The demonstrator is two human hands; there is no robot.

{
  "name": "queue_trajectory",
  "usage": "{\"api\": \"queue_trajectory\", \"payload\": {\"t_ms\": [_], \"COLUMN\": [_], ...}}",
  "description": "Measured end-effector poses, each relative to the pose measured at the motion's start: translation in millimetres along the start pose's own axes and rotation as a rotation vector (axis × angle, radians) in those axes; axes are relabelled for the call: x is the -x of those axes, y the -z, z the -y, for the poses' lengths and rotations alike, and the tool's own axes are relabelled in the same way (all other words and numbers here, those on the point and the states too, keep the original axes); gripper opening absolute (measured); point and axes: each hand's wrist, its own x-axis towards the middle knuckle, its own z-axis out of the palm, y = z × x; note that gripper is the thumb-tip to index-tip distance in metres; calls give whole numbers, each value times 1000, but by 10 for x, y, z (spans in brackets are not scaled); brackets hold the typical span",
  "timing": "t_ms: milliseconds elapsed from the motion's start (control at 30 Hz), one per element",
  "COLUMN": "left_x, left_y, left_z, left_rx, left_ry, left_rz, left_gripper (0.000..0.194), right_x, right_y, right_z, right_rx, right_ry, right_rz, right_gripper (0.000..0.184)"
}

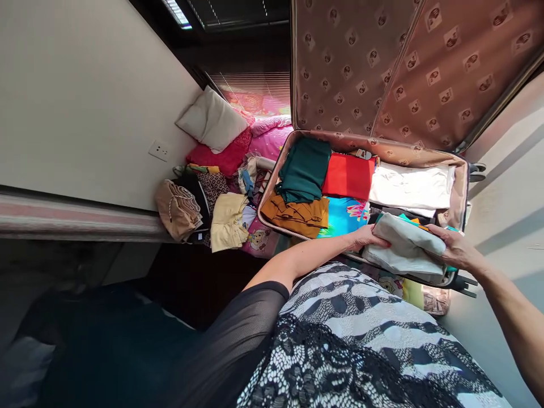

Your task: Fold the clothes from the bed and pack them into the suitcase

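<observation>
"Fingers of both hands, left (371,236) and right (454,247), are nearly closed, aren't they?"

"Yes, pinching a folded pale grey garment (407,241) between them, one hand at each end."

"Where is it?"

"Over the near right corner of the open suitcase (374,137), above other clothes."

"And beyond it?"

"Folded white cloth (412,186), with a red one (349,175) beside it, then dark green (306,169) at the far left. Mustard cloth (295,216) lies nearer, beside a bright blue one (342,216)."
</observation>
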Motion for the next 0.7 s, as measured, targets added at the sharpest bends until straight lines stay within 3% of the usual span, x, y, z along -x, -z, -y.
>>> {"api": "queue_trajectory", "payload": {"t_ms": [67, 200, 267, 433, 533, 700], "left_x": [24, 88, 143, 241, 191, 56], "left_y": [0, -126, -180, -159, -137, -151], "left_z": [-52, -39, 22, 194, 248, 191], "left_rx": [-22, -403, -544, -741, -816, -756], "left_ry": [-4, -44, -73, -135, -228, -265], "left_rz": [44, -234, -294, -220, -126, 48], "left_gripper": [45, 82, 91, 66, 63, 68], "right_x": [-8, -41, -40, 149, 330, 488], "right_y": [25, -87, -231, -634, -765, -845], "right_z": [1, -53, -127, -366, -498, -665], "right_rx": [-9, 32, 101, 298, 383, 441], "right_ry": [-4, 73, 165, 330, 357, 403], "right_rz": [-2, 12, -4, -159, -260, -170], "right_gripper": [28, 36, 36, 39, 36, 37]}}
